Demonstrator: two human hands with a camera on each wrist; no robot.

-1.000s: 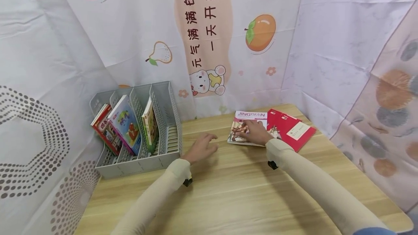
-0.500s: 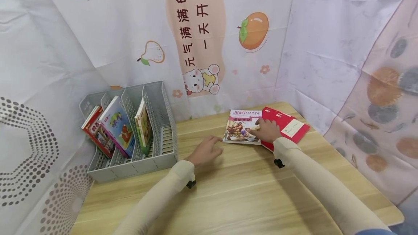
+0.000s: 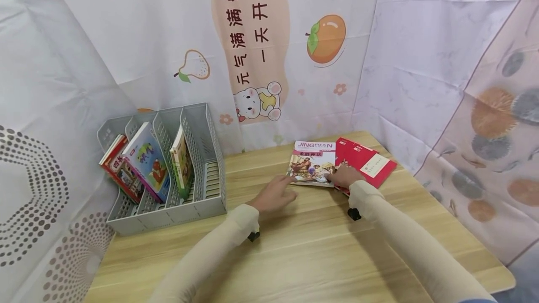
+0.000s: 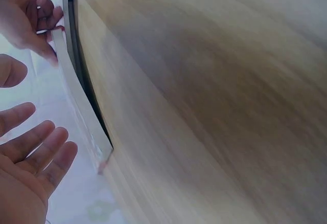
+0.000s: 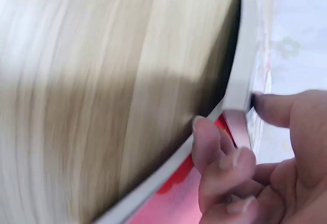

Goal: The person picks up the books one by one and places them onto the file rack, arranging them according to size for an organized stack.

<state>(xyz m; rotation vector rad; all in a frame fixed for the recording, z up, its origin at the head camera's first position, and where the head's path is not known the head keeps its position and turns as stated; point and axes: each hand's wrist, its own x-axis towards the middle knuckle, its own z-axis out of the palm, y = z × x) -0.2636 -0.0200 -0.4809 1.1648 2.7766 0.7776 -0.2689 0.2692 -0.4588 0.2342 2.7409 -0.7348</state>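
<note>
A paperback book (image 3: 309, 162) with "JINGDIAN" on its white-topped cover lies towards the back right of the table, its left part over the wood. My right hand (image 3: 347, 176) pinches its near right corner; in the right wrist view the thumb is on the cover and curled fingers (image 5: 227, 170) are at the edge below. A dark gap shows under the near edge in the left wrist view. My left hand (image 3: 274, 195) hovers just short of the book's near left corner, fingers (image 4: 43, 147) loosely extended and holding nothing. Red books (image 3: 375, 165) lie partly under the right side.
A grey file rack (image 3: 168, 219) with upright compartments stands on the left of the table. A red book (image 3: 124, 172), a blue-covered book (image 3: 149, 162) and a green-yellow book (image 3: 183, 165) lean in it. Printed curtains (image 3: 328, 106) hang behind the table (image 3: 294, 256).
My right hand has slid off the book's cover to its near right corner and taken a pinch there. The left hand has moved right, closer to the book. The head view has shifted slightly.
</note>
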